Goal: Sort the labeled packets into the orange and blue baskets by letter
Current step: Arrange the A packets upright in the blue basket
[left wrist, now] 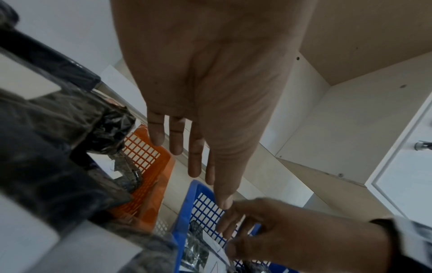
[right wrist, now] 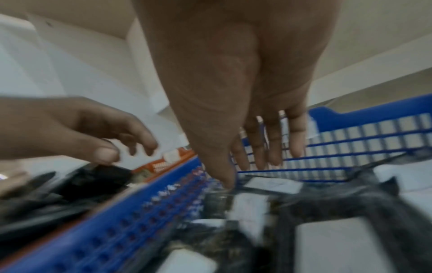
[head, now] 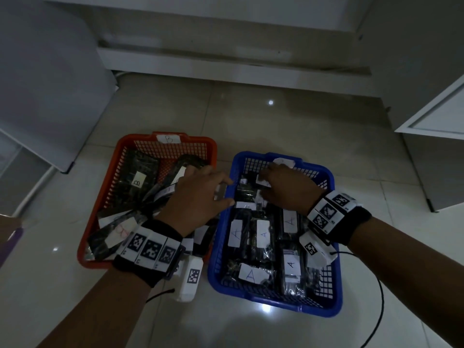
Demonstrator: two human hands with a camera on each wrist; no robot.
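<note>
Here, dark packets with white labels are seen in both baskets: those marked A lie in the blue basket (head: 336, 292), those marked B in the orange basket (head: 213, 146), the two baskets side by side on the tiled floor (head: 276, 109). The right hand (head: 288, 189) is held low over the far end of the blue basket, fingers straight and slightly spread, thumb tip at a packet; nothing is pinched. The left hand (head: 198, 197) is held over the gap between the baskets, fingers relaxed and empty. The A packets lie directly beneath the right hand, long axes mostly running away from the person; it is judged the nearer.
</note>
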